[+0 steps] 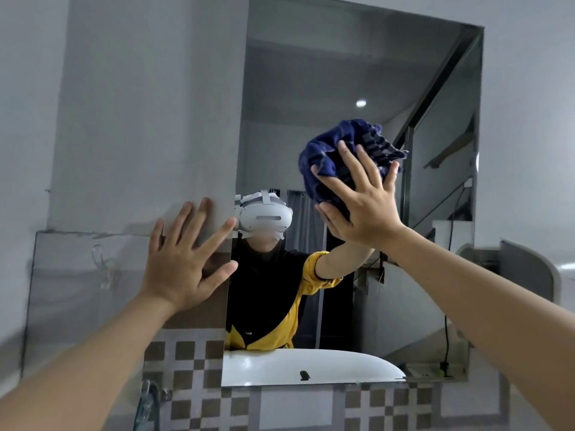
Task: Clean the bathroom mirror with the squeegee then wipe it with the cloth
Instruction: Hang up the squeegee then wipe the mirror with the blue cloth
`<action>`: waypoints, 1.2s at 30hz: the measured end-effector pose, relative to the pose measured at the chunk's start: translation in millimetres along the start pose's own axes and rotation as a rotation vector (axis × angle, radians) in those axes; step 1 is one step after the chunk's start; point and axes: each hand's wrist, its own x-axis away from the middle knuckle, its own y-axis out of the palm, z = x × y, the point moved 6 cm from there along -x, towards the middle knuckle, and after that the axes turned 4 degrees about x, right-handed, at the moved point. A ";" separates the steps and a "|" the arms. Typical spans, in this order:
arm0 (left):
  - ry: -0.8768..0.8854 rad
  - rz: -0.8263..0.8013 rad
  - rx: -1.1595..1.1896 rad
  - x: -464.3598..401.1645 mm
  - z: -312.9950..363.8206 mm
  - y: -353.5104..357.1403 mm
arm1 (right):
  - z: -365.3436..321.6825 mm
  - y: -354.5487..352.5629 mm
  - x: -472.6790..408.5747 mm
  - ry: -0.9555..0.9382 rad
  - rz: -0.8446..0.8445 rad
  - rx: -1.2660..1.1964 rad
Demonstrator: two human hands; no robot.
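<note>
The rectangular bathroom mirror (342, 73) hangs on the wall ahead and reflects a person in a black and yellow top. My right hand (362, 200) presses a crumpled dark blue cloth (329, 150) flat against the glass at mid height, fingers straight and spread. My left hand (186, 259) rests with spread fingers on the wall beside the mirror's left edge, its fingertips at the frame. No squeegee is in view.
Brown and white checkered tiles (186, 377) run below the mirror. A glass panel with a clear hook (102, 269) sits on the wall at left. A metal tap fitting (149, 396) shows at the bottom. A white basin appears only as a reflection.
</note>
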 end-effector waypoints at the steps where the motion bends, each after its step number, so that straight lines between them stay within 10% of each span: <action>1: -0.001 0.003 -0.004 0.2 0.6 -0.7 | 11.4 -0.1 7.7 0.035 -0.006 -0.006; 17: 0.025 0.041 -0.026 21.1 11.0 7.9 | 51.7 5.1 113.3 1.215 0.005 -0.199; 36: 0.002 0.096 0.063 57.5 20.5 23.2 | -137.0 11.7 38.4 0.616 0.033 -0.348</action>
